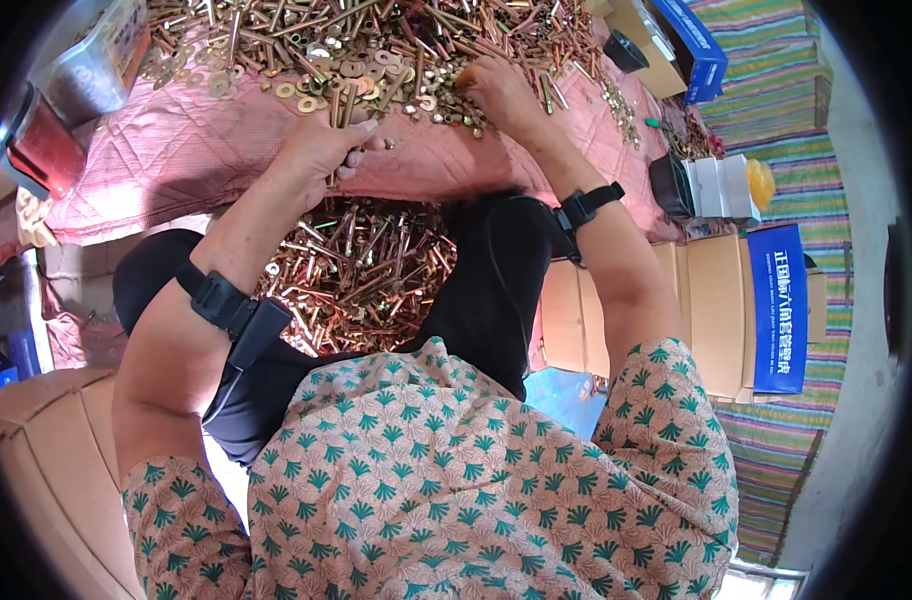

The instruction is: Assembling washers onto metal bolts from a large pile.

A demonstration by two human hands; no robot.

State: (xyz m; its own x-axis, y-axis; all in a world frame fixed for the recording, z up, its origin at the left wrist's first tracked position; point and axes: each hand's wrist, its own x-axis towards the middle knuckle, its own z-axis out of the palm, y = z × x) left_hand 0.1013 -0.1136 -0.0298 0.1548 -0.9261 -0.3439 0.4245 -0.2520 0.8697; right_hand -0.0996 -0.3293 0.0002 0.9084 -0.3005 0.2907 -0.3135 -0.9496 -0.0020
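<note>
My left hand point(326, 150) is closed around a few long brass-coloured bolts point(349, 106) at the table's near edge. Their shafts point up past the thumb, and a thinner end shows below the fingers. To its right, my right hand point(506, 95) reaches into a heap of small nuts point(438, 92). Its fingers are curled down with an orange covering at a fingertip, and whatever they pinch is hidden. Flat washers point(308, 104) lie scattered just beyond my left hand. A large pile of bolts and sleeves point(406, 40) spreads behind both hands.
Pink quilted cloth point(176, 165) covers the table. More bolts point(361, 270) fill a space below its edge, between my legs. A clear plastic bin point(96, 70) and a red container point(48, 150) stand left. Cardboard boxes point(711, 310) and a black cup point(626, 50) are right.
</note>
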